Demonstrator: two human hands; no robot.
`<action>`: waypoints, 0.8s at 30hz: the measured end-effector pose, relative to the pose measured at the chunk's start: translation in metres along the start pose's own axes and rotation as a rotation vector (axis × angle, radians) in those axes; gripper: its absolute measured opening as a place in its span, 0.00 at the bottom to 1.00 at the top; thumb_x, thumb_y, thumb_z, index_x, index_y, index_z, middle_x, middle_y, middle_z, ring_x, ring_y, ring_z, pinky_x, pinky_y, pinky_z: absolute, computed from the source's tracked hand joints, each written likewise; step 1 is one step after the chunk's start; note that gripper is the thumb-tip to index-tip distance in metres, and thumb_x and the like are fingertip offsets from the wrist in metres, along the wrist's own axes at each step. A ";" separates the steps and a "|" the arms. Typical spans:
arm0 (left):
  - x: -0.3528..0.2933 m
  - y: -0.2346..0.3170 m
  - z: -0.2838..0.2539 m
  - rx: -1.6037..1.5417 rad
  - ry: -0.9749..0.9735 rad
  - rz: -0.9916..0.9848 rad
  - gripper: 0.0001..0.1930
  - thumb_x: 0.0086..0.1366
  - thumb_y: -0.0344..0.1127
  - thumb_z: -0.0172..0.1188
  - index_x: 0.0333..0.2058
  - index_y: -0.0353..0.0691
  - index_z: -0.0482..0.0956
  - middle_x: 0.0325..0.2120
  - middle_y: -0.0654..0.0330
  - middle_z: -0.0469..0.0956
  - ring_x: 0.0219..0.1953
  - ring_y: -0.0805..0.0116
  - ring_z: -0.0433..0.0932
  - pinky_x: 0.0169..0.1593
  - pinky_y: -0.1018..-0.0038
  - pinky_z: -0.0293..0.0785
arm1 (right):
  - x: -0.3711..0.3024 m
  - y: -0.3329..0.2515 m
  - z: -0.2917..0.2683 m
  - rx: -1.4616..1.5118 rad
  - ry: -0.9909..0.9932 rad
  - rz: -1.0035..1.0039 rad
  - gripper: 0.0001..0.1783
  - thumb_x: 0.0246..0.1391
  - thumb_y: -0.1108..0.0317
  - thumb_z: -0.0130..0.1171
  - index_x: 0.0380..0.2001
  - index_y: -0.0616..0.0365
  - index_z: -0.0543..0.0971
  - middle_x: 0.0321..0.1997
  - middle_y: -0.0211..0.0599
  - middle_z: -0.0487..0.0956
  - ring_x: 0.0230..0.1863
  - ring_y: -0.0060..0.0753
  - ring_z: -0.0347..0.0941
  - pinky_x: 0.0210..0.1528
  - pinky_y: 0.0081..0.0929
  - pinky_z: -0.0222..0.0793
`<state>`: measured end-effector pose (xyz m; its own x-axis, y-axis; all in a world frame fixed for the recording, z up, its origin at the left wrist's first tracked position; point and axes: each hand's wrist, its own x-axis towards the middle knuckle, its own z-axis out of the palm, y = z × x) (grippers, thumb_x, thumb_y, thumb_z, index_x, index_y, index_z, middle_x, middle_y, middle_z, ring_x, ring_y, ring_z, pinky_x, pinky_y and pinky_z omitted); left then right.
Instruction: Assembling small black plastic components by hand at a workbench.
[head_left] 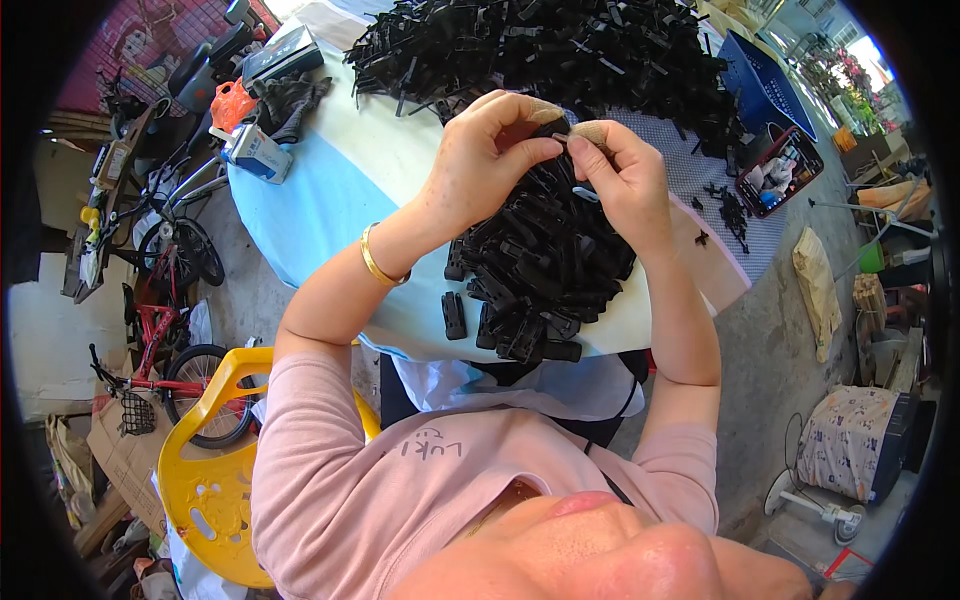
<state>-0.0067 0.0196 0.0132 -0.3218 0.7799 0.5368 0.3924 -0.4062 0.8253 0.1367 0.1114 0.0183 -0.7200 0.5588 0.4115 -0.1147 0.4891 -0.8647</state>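
Observation:
My left hand (pixel 478 158) and my right hand (pixel 632 185) meet above the table, thumbs and forefingers pinched around a small dark piece (pixel 561 137). Fingers hide most of that piece, so its kind cannot be made out. Beige wraps cover both forefingers. Below my hands lies a near heap of black plastic clip-like parts (pixel 545 260), and one such part (pixel 454 316) rests apart at its left. A light blue bit (pixel 585 194) shows just under my right hand; what it is I cannot tell. Beyond my hands spreads a larger heap of thin black parts (pixel 540 50).
A blue plastic basket (pixel 760 80) and a phone (pixel 780 172) stand at the table's right, near scattered small black bits (pixel 730 212). A white-blue carton (pixel 258 152) sits at the left edge. A yellow chair (pixel 215 480) is beside me; a red bicycle (pixel 160 335) stands farther left.

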 end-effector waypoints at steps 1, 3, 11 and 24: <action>0.000 0.000 0.001 0.001 0.001 0.000 0.12 0.50 0.26 0.63 0.36 0.34 0.75 0.29 0.63 0.71 0.29 0.77 0.73 0.35 0.83 0.71 | 0.000 -0.002 0.000 -0.028 0.003 0.000 0.07 0.55 0.69 0.52 0.30 0.63 0.74 0.20 0.24 0.70 0.23 0.12 0.63 0.27 0.10 0.60; -0.001 -0.001 0.002 0.052 0.035 0.069 0.12 0.49 0.26 0.64 0.35 0.34 0.76 0.28 0.61 0.71 0.28 0.76 0.72 0.34 0.82 0.71 | -0.001 -0.004 0.000 -0.023 -0.003 0.006 0.07 0.54 0.69 0.52 0.30 0.63 0.74 0.20 0.24 0.70 0.23 0.12 0.63 0.27 0.10 0.60; -0.003 0.008 0.002 0.185 0.068 0.157 0.10 0.46 0.25 0.65 0.30 0.34 0.77 0.25 0.61 0.69 0.24 0.73 0.70 0.29 0.79 0.69 | -0.003 -0.006 0.003 -0.004 -0.029 0.034 0.08 0.55 0.70 0.51 0.29 0.64 0.74 0.19 0.24 0.69 0.22 0.12 0.62 0.25 0.10 0.58; -0.001 0.007 0.002 0.092 -0.099 0.150 0.16 0.43 0.26 0.66 0.35 0.38 0.77 0.28 0.61 0.73 0.26 0.72 0.72 0.31 0.78 0.71 | 0.039 0.015 -0.040 0.032 0.243 0.048 0.19 0.48 0.60 0.60 0.38 0.65 0.76 0.25 0.23 0.73 0.17 0.10 0.59 0.19 0.10 0.53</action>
<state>-0.0022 0.0167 0.0181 -0.1691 0.7592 0.6285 0.5076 -0.4795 0.7158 0.1344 0.1678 0.0328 -0.5398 0.7276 0.4234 -0.1089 0.4384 -0.8922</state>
